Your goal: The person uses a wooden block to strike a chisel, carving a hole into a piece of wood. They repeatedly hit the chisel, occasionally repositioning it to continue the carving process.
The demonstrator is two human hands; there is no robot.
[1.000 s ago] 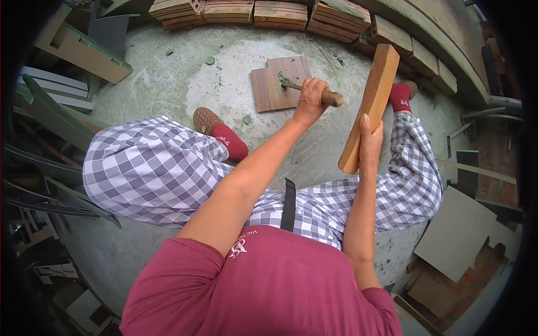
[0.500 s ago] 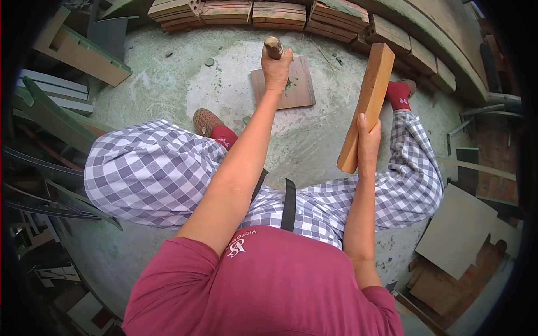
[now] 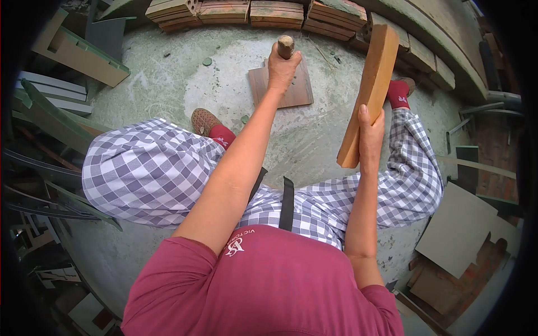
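Observation:
My left hand point(image 3: 282, 70) is closed around an upright, stubby wooden handle point(image 3: 286, 47); whatever is at its lower end is hidden by the hand. Beneath that hand, a brown wood-grain board point(image 3: 298, 96) lies flat on the floor. My right hand point(image 3: 371, 137) grips the lower part of a long squared wooden block point(image 3: 374, 73), thumb on its upper face. The block is tilted, its far end pointing forward, and it is apart from the handle and the board.
Stacked bricks point(image 3: 277, 14) line the far side by a raised concrete edge. Cut panels point(image 3: 84, 56) and dark strips lie at left. A grey sheet point(image 3: 457, 229) rests at right. My legs in checked trousers point(image 3: 151, 173) are spread around the board. Small green bits point(image 3: 207, 61) dot the floor.
My left hand has shifted slightly right with the handle. My right hand has raised the block a little, its far end now higher in view. The board stays about where it was.

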